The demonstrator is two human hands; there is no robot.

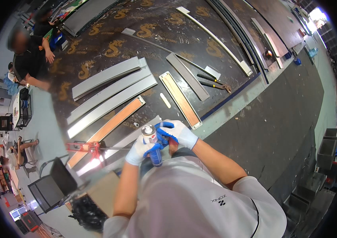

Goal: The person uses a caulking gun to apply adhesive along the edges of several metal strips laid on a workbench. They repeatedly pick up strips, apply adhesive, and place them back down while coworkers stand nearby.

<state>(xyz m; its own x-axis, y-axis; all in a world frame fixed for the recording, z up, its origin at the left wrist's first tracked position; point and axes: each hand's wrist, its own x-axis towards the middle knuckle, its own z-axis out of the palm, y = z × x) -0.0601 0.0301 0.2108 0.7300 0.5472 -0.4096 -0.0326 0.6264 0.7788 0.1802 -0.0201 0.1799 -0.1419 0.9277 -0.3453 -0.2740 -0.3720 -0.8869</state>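
By dark table (154,23): left hand (138,150), grip wrapped round blue-white can (150,138); right hand (182,134), grip can't tell.

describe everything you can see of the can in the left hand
The can is slim and cylindrical, apparently metal, with a pale, stepped top. Its printed side looks white with some red near the top and blue lower down. It is held roughly upright close to the shirt front, its top facing the camera. The gloved left hand grips it, blue-coated fingers hiding its middle. The gloved right hand is right beside it; whether it touches is unclear.
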